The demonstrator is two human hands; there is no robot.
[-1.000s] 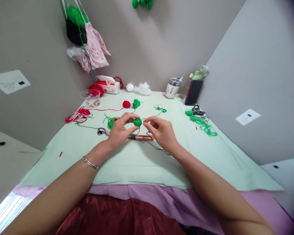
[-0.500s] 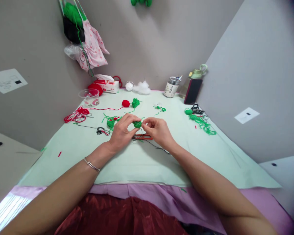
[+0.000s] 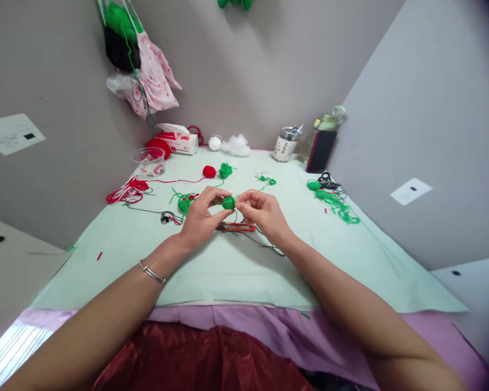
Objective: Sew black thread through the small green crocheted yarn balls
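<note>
A small round green yarn piece [image 3: 228, 203] is pinched between the thumb and fingers of my left hand [image 3: 201, 217], above the table. My right hand [image 3: 264, 214] is closed at the piece's right edge, thumb and forefinger pressed together; what is between them is too small to make out. A dark thread [image 3: 269, 247] hangs below the hands and trails to the right on the cloth. Under my fingers lies an orange-handled tool [image 3: 240, 227], partly covered. Just left of my left hand rests a green yarn bundle [image 3: 183, 204] with red bits.
Red yarn [image 3: 130, 190], a clear tub [image 3: 151, 165] and a tissue box [image 3: 183, 143] stand left. Behind are a red ball [image 3: 209, 172] and white stuffing [image 3: 236, 145]. At right are a pen can [image 3: 285, 146], phone [image 3: 321, 152], green yarn [image 3: 338, 206] and black scissors [image 3: 325, 178].
The green piece has turned slightly and tilted up in my left fingers. My right fingers have closed in beside it, and a thin pale glint seen there before is now hidden.
</note>
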